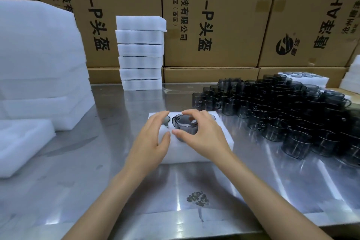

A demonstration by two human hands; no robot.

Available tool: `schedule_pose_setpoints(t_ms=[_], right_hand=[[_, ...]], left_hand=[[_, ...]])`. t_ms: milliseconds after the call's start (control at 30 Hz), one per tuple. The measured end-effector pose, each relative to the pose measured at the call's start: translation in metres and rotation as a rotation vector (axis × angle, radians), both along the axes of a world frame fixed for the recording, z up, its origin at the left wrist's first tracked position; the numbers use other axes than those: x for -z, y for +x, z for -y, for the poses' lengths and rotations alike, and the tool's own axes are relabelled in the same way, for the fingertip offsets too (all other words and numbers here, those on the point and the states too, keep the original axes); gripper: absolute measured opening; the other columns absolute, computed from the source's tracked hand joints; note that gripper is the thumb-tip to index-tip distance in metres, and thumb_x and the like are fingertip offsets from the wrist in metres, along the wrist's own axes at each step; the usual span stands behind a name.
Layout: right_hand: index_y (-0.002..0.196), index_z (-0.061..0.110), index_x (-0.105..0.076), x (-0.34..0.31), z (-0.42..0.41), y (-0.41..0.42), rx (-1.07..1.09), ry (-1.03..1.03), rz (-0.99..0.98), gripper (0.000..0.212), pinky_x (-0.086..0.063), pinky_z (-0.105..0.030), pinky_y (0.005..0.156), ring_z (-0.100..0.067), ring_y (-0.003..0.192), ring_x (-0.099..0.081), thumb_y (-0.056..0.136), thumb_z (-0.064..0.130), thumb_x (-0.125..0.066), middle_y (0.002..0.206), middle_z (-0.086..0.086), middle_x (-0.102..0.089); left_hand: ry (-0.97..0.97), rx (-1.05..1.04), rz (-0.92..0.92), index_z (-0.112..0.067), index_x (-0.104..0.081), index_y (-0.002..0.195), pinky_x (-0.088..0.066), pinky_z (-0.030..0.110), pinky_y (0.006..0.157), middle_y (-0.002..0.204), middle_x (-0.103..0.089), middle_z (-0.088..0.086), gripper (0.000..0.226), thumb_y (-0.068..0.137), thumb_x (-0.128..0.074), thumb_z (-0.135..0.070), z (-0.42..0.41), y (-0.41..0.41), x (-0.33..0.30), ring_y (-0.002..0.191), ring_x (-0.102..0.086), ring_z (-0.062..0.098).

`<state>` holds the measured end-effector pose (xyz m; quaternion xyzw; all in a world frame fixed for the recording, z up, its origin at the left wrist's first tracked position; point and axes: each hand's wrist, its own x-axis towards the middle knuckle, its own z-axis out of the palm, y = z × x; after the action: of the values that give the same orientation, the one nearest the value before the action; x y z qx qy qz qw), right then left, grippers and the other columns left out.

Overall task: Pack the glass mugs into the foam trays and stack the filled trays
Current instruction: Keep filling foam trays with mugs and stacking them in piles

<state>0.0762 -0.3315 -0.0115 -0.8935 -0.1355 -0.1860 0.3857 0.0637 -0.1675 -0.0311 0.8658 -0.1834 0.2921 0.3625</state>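
Observation:
A white foam tray (187, 154) lies on the steel table in front of me. My right hand (202, 136) grips a smoky grey glass mug (185, 125) by its rim, holding it over a middle pocket of the tray. My left hand (153, 142) rests on the tray's left side with relaxed fingers, its thumb close to the mug. Part of another mug (167, 120) shows in a far-left pocket. A big cluster of loose grey mugs (282, 111) covers the table to the right.
A stack of filled trays (141, 52) stands at the back centre. Piles of empty foam (39, 64) fill the left side, with one tray (21, 146) nearer me. Cardboard boxes (214, 15) wall the back. Another tray with mugs (303, 78) sits far right.

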Motion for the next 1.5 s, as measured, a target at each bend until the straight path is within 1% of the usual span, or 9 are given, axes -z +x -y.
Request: schedule_pose_setpoints(t_ms=[300, 467, 600, 733, 867, 1133, 1233, 1400, 1500], right_hand=[[0.109, 0.038, -0.050, 0.000, -0.006, -0.003, 0.077, -0.175, 0.039, 0.046, -0.048, -0.031, 0.071, -0.010, 0.093, -0.054, 0.072, 0.060, -0.066, 0.103, 0.012, -0.046], [0.109, 0.038, -0.050, 0.000, -0.006, -0.004, 0.085, -0.187, 0.039, 0.050, -0.044, -0.028, 0.065, -0.009, 0.095, -0.054, 0.070, 0.063, -0.067, 0.101, 0.015, -0.044], [0.129, 0.039, -0.045, 0.001, 0.001, -0.008, 0.024, -0.192, 0.056, 0.060, -0.045, -0.027, 0.081, -0.004, 0.112, -0.049, 0.077, 0.063, -0.061, 0.126, 0.019, -0.044], [0.144, 0.035, -0.034, 0.003, 0.014, -0.017, -0.085, -0.245, 0.109, 0.055, -0.021, -0.021, 0.111, 0.004, 0.137, -0.022, 0.092, 0.051, -0.045, 0.152, 0.022, -0.026], [0.139, 0.033, -0.043, 0.009, 0.023, -0.019, -0.071, -0.408, 0.129, 0.047, -0.018, -0.025, 0.115, -0.005, 0.139, -0.026, 0.095, 0.047, -0.043, 0.151, 0.015, -0.031], [0.132, 0.031, -0.049, 0.021, 0.021, -0.017, -0.043, -0.635, 0.129, 0.053, -0.017, -0.034, 0.114, -0.013, 0.141, -0.024, 0.092, 0.062, -0.033, 0.152, 0.011, -0.031], [0.132, 0.028, -0.048, 0.022, 0.019, -0.018, -0.033, -0.659, 0.128, 0.053, -0.016, -0.035, 0.114, -0.015, 0.142, -0.023, 0.092, 0.060, -0.034, 0.154, 0.009, -0.028], [0.145, 0.026, -0.029, 0.025, 0.018, -0.021, -0.036, -0.678, 0.126, 0.059, -0.004, -0.038, 0.114, -0.014, 0.145, -0.014, 0.095, 0.056, -0.035, 0.157, 0.008, -0.020], [0.144, 0.027, -0.034, 0.021, 0.024, -0.025, -0.093, -0.478, 0.136, 0.054, -0.004, -0.037, 0.115, -0.011, 0.143, -0.018, 0.095, 0.050, -0.041, 0.151, 0.010, -0.033]], left_hand=[[0.131, 0.000, 0.110, -0.014, -0.056, 0.127, -0.030, 0.007, 0.092, 0.127, -0.058, -0.006, 0.041, 0.087, -0.048, -0.016, 0.000, -0.005, 0.005, 0.116, -0.047, 0.006], [0.140, 0.009, 0.102, -0.014, -0.055, 0.128, -0.028, 0.005, 0.094, 0.128, -0.057, -0.006, 0.043, 0.086, -0.048, -0.014, -0.002, -0.008, 0.005, 0.116, -0.047, 0.005], [0.164, 0.039, 0.100, -0.013, -0.050, 0.135, -0.020, 0.004, 0.103, 0.139, -0.047, -0.008, 0.049, 0.086, -0.048, -0.015, -0.002, -0.012, 0.002, 0.126, -0.039, 0.001], [0.313, 0.116, 0.047, -0.024, -0.025, 0.146, -0.012, 0.026, 0.116, 0.153, -0.024, -0.011, 0.057, 0.090, -0.035, -0.030, -0.001, -0.014, 0.001, 0.142, -0.019, 0.000], [0.394, 0.051, 0.000, -0.030, -0.028, 0.146, -0.002, 0.022, 0.114, 0.152, -0.022, -0.019, 0.057, 0.089, -0.034, -0.030, 0.004, -0.015, 0.002, 0.142, -0.020, 0.003], [0.544, 0.014, -0.037, -0.024, -0.047, 0.138, -0.002, 0.029, 0.114, 0.149, -0.038, -0.007, 0.063, 0.084, -0.022, -0.044, 0.007, -0.016, 0.003, 0.143, -0.025, 0.013], [0.555, 0.008, -0.054, -0.022, -0.049, 0.137, -0.005, 0.032, 0.115, 0.148, -0.040, -0.006, 0.055, 0.085, -0.035, -0.035, 0.009, -0.016, 0.002, 0.142, -0.028, 0.014], [0.633, -0.081, 0.050, -0.009, -0.061, 0.126, -0.037, 0.052, 0.101, 0.131, -0.059, 0.005, 0.053, 0.082, -0.040, -0.031, 0.012, -0.027, 0.006, 0.119, -0.058, 0.026], [0.609, -0.077, 0.102, -0.007, -0.058, 0.128, -0.036, 0.052, 0.100, 0.133, -0.058, 0.004, 0.056, 0.082, -0.037, -0.031, 0.010, -0.027, 0.008, 0.122, -0.055, 0.027]])
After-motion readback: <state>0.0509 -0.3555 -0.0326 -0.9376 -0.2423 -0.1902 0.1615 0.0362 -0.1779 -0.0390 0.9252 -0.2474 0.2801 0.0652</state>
